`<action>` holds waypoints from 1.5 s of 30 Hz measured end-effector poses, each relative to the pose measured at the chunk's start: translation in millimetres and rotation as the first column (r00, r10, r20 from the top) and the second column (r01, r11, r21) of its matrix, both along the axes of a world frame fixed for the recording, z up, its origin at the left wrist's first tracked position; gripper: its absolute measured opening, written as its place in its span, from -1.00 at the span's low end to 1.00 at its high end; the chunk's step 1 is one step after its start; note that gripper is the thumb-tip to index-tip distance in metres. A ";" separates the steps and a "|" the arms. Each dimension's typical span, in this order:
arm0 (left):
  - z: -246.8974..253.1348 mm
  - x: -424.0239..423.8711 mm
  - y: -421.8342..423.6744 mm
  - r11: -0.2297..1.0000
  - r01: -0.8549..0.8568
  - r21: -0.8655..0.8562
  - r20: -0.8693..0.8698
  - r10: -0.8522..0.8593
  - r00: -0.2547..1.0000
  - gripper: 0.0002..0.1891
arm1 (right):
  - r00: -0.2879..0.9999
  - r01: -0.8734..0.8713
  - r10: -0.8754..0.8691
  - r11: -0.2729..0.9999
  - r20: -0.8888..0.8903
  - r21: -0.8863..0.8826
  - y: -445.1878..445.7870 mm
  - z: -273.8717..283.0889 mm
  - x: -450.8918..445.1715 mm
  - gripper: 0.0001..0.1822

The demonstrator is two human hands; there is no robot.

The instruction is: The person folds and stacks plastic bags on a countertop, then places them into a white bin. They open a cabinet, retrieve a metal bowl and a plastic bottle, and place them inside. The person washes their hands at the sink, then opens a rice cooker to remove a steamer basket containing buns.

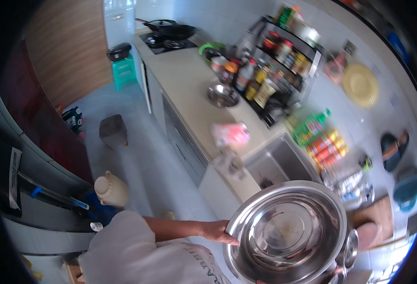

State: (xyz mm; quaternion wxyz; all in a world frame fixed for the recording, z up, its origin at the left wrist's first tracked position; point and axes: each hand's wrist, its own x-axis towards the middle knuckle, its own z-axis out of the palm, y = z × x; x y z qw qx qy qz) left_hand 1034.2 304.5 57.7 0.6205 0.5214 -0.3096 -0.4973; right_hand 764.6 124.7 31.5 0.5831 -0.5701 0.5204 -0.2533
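A large stainless steel basin (283,230) is tilted in front of my body, its inside facing me. My left hand (221,232) grips its left rim, thumb over the edge and the other fingers hidden behind. Of my right hand (260,282), only a bit of a finger shows at the basin's lower rim, at the picture's bottom edge; the rest is hidden or cut off. The basin's inside holds no objects, only a faint brownish stain at the middle. Past its right side are small round steel vessels (351,248), partly hidden.
A steel sink (279,159) is set in the pale counter (180,81), behind the basin. A pink packet (231,134), a grey cloth (230,165) and a small steel bowl (223,96) lie there. On the floor stand a dark stool (113,126) and a cream jug (110,190).
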 end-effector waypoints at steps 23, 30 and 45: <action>-11.1 268.2 330.7 0.226 -0.938 0.262 -0.165 0.968 0.187 -0.52 | 0.627 -0.766 0.731 0.514 0.269 0.386 235.3 52.0 556.8 -0.86; -20.0 371.5 343.6 0.162 -0.950 0.265 -0.137 0.982 0.129 -0.48 | 0.601 -0.785 0.729 0.462 0.327 0.412 251.5 20.4 670.5 -0.85; -68.8 583.7 409.9 0.478 -0.831 0.283 -0.212 0.877 0.432 -0.53 | 0.805 -0.591 0.534 0.697 0.257 0.406 316.6 -12.9 807.2 -0.82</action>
